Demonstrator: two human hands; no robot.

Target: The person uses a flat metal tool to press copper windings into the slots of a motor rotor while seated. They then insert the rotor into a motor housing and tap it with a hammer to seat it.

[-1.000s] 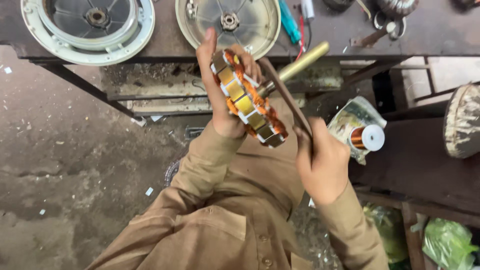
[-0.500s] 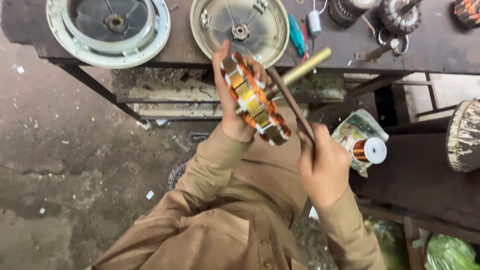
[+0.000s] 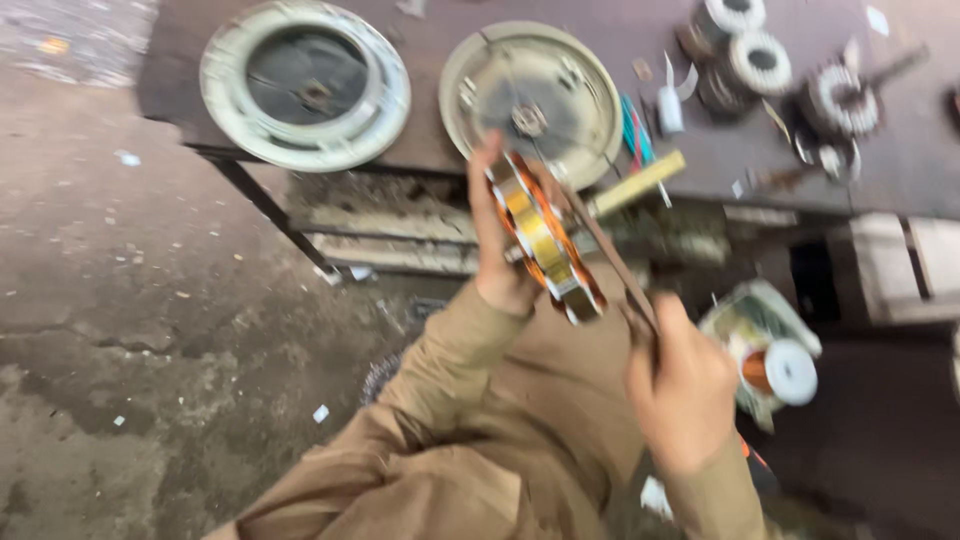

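The left hand (image 3: 500, 250) is closed around a copper-wound stator (image 3: 545, 238), held on edge at frame centre, just below the workbench (image 3: 420, 150). At 4 o'clock from it, the right hand (image 3: 683, 388) is fisted on a thin strip (image 3: 610, 255) that slants up to the stator; a wire spool (image 3: 778, 370) lies at 3 o'clock of that hand.

One package shows: a crumpled bag (image 3: 762, 322) of thin, pale plastic with greenish tints, lying low at the right, below the edge of the counter (image 3: 420, 120) and just beside the person's right hand (image 3: 682, 392). A spool of copper-coloured wire (image 3: 775, 370) with a round white end flange sits in its open mouth. The blur hides any print on the bag. No labels, signs or screens can be made out elsewhere.
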